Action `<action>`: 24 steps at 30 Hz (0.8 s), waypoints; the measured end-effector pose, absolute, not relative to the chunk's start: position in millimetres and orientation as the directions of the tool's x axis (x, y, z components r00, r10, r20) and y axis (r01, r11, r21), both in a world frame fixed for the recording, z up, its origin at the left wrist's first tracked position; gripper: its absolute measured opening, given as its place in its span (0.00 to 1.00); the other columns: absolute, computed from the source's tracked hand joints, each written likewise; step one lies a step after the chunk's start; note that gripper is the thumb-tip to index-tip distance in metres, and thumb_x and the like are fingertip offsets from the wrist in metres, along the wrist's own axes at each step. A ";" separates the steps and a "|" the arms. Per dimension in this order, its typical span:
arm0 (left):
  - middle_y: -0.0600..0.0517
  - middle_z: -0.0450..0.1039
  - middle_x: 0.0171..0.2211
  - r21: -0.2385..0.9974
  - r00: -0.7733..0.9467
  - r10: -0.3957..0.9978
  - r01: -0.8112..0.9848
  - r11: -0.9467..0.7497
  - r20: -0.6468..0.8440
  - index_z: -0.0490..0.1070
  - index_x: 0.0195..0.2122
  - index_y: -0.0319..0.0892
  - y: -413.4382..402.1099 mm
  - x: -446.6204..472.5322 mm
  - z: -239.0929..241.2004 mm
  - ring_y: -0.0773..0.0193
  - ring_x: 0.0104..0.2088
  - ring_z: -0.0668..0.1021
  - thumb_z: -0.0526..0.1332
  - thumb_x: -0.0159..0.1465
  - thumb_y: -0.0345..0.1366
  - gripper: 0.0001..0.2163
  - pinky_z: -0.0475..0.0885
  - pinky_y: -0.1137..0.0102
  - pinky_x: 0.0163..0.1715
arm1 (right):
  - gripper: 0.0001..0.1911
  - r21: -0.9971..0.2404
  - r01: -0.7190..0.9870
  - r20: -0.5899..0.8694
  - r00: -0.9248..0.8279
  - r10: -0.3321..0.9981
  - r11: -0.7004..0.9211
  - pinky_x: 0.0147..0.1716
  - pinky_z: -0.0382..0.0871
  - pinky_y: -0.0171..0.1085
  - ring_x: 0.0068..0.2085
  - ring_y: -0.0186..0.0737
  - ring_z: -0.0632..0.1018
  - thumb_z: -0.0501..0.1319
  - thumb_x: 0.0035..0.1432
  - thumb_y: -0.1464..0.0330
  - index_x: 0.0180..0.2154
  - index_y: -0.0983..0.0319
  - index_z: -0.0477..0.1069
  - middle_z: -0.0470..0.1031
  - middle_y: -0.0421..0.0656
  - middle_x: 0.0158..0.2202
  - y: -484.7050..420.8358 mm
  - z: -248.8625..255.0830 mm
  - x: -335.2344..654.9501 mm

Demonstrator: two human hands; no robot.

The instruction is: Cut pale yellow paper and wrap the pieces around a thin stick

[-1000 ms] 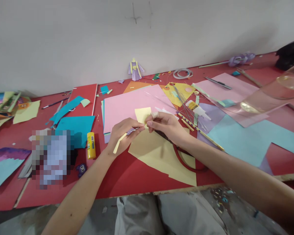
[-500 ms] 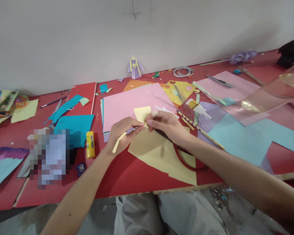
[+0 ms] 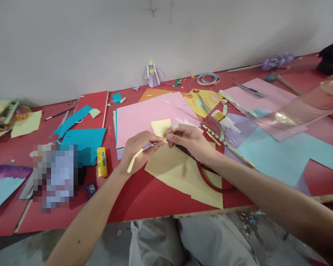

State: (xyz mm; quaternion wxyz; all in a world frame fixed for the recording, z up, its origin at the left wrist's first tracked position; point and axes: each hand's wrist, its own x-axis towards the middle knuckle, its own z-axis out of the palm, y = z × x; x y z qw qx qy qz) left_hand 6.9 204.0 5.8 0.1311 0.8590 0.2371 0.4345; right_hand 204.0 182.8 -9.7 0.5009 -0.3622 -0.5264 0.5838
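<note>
My left hand (image 3: 137, 147) is closed, its fingertips meeting those of my right hand. A narrow pale-yellow paper strip (image 3: 133, 161) with a purplish end sticks out from its grip. With thumb and finger pinched together, my right hand (image 3: 187, 140) holds a small pale-yellow paper piece (image 3: 159, 126), which stands up between the hands; its lower edge is hidden by my fingers. White tape wraps one right finger. Below my hands lie larger yellow paper sheets (image 3: 180, 175). Red-handled scissors (image 3: 204, 179) rest partly under my right forearm.
Behind my hands lies a pink paper stack (image 3: 144, 114). A glue stick (image 3: 101, 162) and teal paper (image 3: 83, 142) are at left. To the right are a white glue bottle (image 3: 225, 121) and a transparent cup (image 3: 308, 101). A paper dress figure (image 3: 153, 75) leans against the wall.
The view has shifted very slightly. Both hands keep nearly the same pose and hold on the yellow paper.
</note>
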 end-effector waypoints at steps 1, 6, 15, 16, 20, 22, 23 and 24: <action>0.53 0.78 0.32 0.428 0.510 0.519 0.295 -0.854 0.685 0.73 0.40 0.47 203.9 7.2 5.9 0.65 0.32 0.79 0.63 0.66 0.33 0.02 0.74 0.70 0.32 | 0.10 -0.978 -0.201 0.103 -0.235 0.966 0.056 0.35 0.70 0.35 0.31 0.31 0.74 0.67 0.57 0.61 0.35 0.63 0.75 0.73 0.40 0.32 182.8 -9.7 203.9; 0.53 0.79 0.31 0.425 0.522 0.517 0.295 -0.856 0.679 0.74 0.40 0.47 203.4 7.7 6.3 0.65 0.31 0.79 0.62 0.67 0.35 0.02 0.74 0.70 0.31 | 0.12 -0.982 -0.183 0.091 -0.230 0.969 0.049 0.35 0.71 0.36 0.31 0.32 0.74 0.67 0.56 0.60 0.35 0.63 0.75 0.74 0.40 0.32 182.6 -9.4 203.5; 0.54 0.79 0.32 0.460 0.530 0.541 0.289 -0.839 0.653 0.73 0.40 0.47 201.8 7.5 7.4 0.66 0.32 0.80 0.62 0.67 0.34 0.03 0.74 0.71 0.32 | 0.11 -0.984 -0.170 0.088 -0.232 0.969 0.048 0.35 0.71 0.36 0.31 0.32 0.74 0.67 0.56 0.61 0.35 0.63 0.75 0.74 0.40 0.32 182.5 -8.0 203.0; 0.54 0.78 0.32 0.459 0.528 0.541 0.291 -0.839 0.655 0.73 0.40 0.47 201.7 7.6 7.4 0.66 0.32 0.80 0.62 0.67 0.34 0.03 0.75 0.71 0.32 | 0.12 -0.985 -0.166 0.086 -0.232 0.969 0.047 0.36 0.71 0.36 0.31 0.33 0.74 0.67 0.56 0.60 0.35 0.63 0.75 0.74 0.41 0.32 182.4 -7.8 203.1; 0.54 0.78 0.31 0.461 0.521 0.550 0.303 -0.834 0.653 0.73 0.40 0.48 201.4 7.7 7.2 0.66 0.31 0.79 0.62 0.67 0.35 0.02 0.75 0.71 0.31 | 0.12 -0.985 -0.161 0.096 -0.235 0.967 0.059 0.36 0.71 0.36 0.32 0.33 0.74 0.67 0.56 0.59 0.35 0.63 0.75 0.74 0.41 0.32 181.9 -7.8 203.7; 0.54 0.78 0.31 0.468 0.522 0.555 0.302 -0.830 0.648 0.73 0.40 0.48 201.5 7.5 6.8 0.65 0.31 0.79 0.62 0.67 0.35 0.02 0.75 0.70 0.31 | 0.12 -0.985 -0.158 0.102 -0.236 0.966 0.065 0.36 0.71 0.36 0.32 0.33 0.74 0.66 0.57 0.60 0.35 0.63 0.75 0.74 0.41 0.32 181.7 -8.0 203.7; 0.54 0.78 0.31 0.469 0.524 0.555 0.300 -0.830 0.647 0.73 0.40 0.48 201.6 7.3 6.5 0.65 0.31 0.79 0.62 0.67 0.35 0.03 0.75 0.70 0.30 | 0.12 -0.985 -0.158 0.103 -0.235 0.967 0.066 0.36 0.71 0.36 0.32 0.33 0.74 0.66 0.57 0.60 0.35 0.62 0.75 0.74 0.41 0.33 181.6 -8.1 203.5; 0.53 0.78 0.31 0.467 0.524 0.552 0.299 -0.832 0.649 0.73 0.40 0.48 201.8 7.2 6.3 0.65 0.31 0.79 0.62 0.67 0.35 0.03 0.75 0.70 0.30 | 0.12 -0.985 -0.157 0.101 -0.234 0.967 0.065 0.35 0.71 0.36 0.32 0.33 0.74 0.66 0.57 0.60 0.35 0.62 0.75 0.74 0.41 0.33 181.7 -8.1 203.4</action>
